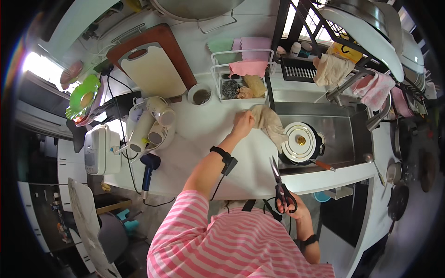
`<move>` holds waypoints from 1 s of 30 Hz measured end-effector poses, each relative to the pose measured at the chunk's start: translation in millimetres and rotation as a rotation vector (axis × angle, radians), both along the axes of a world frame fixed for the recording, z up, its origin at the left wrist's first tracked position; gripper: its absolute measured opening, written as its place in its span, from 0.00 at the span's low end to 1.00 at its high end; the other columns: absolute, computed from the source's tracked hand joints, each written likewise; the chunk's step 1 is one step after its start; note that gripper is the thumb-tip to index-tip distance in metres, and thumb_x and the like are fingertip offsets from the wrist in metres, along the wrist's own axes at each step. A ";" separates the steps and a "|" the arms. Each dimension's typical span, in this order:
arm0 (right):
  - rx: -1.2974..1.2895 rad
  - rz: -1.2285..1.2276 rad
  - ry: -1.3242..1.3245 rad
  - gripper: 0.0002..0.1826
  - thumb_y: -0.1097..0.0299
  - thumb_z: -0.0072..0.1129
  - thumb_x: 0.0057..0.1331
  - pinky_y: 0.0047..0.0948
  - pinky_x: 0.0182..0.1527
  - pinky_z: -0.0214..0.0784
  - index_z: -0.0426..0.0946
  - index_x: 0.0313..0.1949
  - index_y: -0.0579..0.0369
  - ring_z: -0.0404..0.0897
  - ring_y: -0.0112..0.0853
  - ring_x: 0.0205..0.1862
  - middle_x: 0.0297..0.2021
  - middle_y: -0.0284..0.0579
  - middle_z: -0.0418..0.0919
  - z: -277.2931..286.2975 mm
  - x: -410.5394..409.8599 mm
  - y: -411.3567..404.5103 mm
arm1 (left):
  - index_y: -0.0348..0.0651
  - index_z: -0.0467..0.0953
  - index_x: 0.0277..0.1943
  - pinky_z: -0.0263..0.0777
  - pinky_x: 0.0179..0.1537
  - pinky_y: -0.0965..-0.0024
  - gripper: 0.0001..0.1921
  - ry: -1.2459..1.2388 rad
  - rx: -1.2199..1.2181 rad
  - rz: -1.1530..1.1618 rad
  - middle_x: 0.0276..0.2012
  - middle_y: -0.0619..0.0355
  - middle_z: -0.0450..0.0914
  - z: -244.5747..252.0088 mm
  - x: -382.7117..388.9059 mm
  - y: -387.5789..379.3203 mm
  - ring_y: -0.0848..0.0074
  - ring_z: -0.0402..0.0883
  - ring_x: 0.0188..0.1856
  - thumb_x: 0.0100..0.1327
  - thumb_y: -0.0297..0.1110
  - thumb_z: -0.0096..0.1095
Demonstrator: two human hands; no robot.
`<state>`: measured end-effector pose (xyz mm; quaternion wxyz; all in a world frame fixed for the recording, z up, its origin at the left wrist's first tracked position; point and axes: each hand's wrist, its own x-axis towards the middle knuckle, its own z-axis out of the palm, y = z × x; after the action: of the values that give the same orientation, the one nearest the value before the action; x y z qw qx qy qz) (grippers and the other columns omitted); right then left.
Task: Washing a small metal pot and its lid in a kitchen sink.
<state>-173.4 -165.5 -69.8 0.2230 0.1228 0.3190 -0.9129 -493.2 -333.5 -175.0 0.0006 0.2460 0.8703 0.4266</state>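
Note:
My left hand grips the upper left edge of a beige cloth, which lies across the white countertop beside the sink and reaches towards a lidded pot. At the counter's front edge, my right hand holds black-handled kitchen scissors by the finger loops, with the blades up and slightly apart. In the sink stands the dark pot with a white lid and gold knob. A utensil with a wooden handle lies against the pot's front side.
Behind the cloth stands a white wire rack with scrubbers and cloths. Left of it are a bowl of dark liquid, cutting boards, a rack of mugs, a blue hair dryer with its cord, and a white appliance.

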 end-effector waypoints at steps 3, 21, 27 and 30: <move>-0.087 0.016 0.019 0.46 0.58 0.73 0.40 0.27 0.30 0.64 0.59 0.59 0.52 0.72 0.30 0.30 0.34 0.46 0.72 -3.9 -6.2 -6.1 | 0.40 0.69 0.32 0.61 0.46 0.54 0.06 0.289 0.002 0.005 0.32 0.50 0.75 3.7 13.1 14.8 0.57 0.73 0.38 0.53 0.31 0.56; -0.324 0.035 0.057 0.41 0.45 0.58 0.53 0.30 0.40 0.59 0.54 0.62 0.45 0.68 0.33 0.35 0.36 0.46 0.70 -30.2 -12.6 -39.2 | 0.37 0.70 0.49 0.72 0.47 0.63 0.15 -1.430 1.370 0.330 0.42 0.52 0.76 -24.4 120.5 -95.2 0.65 0.76 0.44 0.65 0.36 0.44; -0.293 0.257 -0.049 0.34 0.40 0.57 0.52 0.29 0.42 0.55 0.62 0.58 0.29 0.65 0.31 0.36 0.36 0.40 0.69 -41.2 -29.4 -55.7 | 0.38 0.71 0.48 0.75 0.36 0.66 0.14 -1.406 1.547 0.234 0.40 0.54 0.78 -31.8 191.2 -93.2 0.70 0.79 0.38 0.62 0.34 0.50; -0.311 0.235 -0.057 0.42 0.35 0.59 0.46 0.28 0.41 0.55 0.60 0.59 0.34 0.65 0.30 0.36 0.36 0.40 0.69 -35.8 -31.6 -62.1 | 0.38 0.71 0.47 0.75 0.33 0.71 0.13 -1.329 1.124 0.166 0.38 0.55 0.78 20.8 187.3 -77.2 0.73 0.79 0.35 0.59 0.29 0.56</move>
<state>-205.0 -227.6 -105.6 0.3534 0.0748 0.1798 -0.9150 -306.0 -410.7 -154.3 0.3555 -0.1539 0.3658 0.8462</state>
